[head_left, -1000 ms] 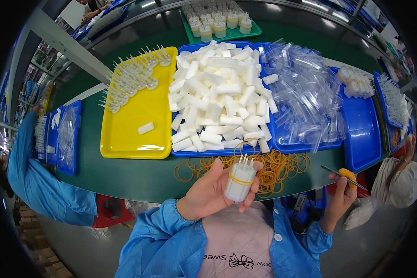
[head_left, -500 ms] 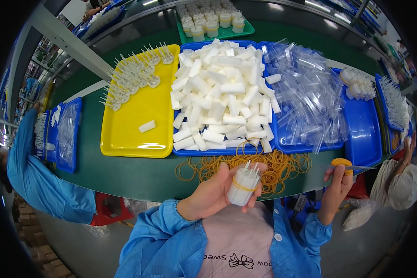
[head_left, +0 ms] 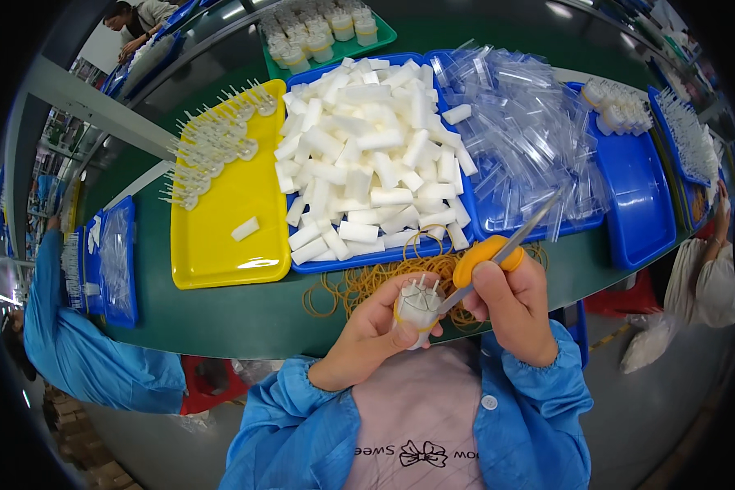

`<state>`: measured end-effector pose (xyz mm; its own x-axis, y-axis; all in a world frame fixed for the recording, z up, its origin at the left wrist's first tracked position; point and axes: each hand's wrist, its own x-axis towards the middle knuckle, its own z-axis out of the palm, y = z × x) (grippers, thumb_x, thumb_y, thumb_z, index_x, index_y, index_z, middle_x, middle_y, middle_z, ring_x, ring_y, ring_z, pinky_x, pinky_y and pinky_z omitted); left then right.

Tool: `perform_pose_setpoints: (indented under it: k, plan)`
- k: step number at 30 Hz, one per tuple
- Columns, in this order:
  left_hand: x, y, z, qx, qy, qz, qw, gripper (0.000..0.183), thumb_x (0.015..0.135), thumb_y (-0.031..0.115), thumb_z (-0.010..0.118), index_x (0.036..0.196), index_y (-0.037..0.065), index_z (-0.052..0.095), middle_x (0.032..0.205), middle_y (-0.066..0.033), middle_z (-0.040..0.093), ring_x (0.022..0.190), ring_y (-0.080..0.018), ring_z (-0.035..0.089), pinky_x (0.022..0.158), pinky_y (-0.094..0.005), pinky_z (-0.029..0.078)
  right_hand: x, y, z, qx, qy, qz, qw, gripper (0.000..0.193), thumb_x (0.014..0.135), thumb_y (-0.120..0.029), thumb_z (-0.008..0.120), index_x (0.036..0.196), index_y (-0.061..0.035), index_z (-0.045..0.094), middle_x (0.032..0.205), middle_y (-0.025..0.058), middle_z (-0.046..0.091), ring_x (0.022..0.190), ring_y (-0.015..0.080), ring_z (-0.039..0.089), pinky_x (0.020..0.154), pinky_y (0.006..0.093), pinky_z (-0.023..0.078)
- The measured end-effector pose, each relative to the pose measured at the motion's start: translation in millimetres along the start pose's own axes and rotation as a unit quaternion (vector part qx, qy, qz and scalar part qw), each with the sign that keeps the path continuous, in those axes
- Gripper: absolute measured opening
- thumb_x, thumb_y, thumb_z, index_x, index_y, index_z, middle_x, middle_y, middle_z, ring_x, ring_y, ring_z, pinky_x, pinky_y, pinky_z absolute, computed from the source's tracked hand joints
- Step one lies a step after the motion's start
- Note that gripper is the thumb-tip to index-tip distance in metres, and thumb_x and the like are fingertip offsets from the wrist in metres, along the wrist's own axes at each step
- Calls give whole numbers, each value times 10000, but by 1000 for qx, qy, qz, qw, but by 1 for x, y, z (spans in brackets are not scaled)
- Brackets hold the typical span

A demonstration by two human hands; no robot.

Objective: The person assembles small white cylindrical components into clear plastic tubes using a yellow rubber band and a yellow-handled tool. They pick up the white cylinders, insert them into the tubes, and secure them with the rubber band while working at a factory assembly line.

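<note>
Wrapped in the fingers of my left hand (head_left: 376, 327) is a white round bundle (head_left: 420, 304), with thin pins standing up from its top and a yellow rubber band around it. My right hand (head_left: 514, 306) is closed on a flat metal tool (head_left: 524, 233) with a thick orange grip round its middle. One end of the tool points up and away over the trays. Its lower end lies at the bundle's right side; whether it touches is hard to make out. Loose rubber bands (head_left: 359, 286) lie on the table just beyond my hands.
A yellow tray (head_left: 220, 237) holds pinned white pieces and one foam piece. Beside it, a blue tray (head_left: 327, 267) is heaped with white foam pieces (head_left: 359, 163); another holds clear plastic sleeves (head_left: 523, 139). Finished-looking bundles fill a green tray (head_left: 384, 37). A person in blue (head_left: 90, 343) sits left.
My right hand has come in from the right with the metal tool, to the bundle's side. My left hand has turned the bundle so its pinned top shows more.
</note>
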<state>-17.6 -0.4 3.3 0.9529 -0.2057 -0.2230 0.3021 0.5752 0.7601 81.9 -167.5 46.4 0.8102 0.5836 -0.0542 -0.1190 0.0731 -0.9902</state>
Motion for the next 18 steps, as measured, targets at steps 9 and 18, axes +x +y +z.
perform_pose_setpoints:
  k: [9,18]
  plan:
    - [-2,-2,-2,48,11,33,998,637,879,249,646,1386,39,322,1215,-77,507,982,-160,570,779,-269,488,5,6,2,65,4,44,997,204,968,-203,480,956,-19,567,670,-11,533,520,16,419,462,175,326]
    - [-8,-5,0,94,12,45,994,600,932,276,558,1398,13,286,1171,-91,520,929,-148,556,739,-256,473,-2,-4,9,-74,-51,-66,994,196,950,-140,497,929,30,592,705,62,617,571,86,607,489,217,452]
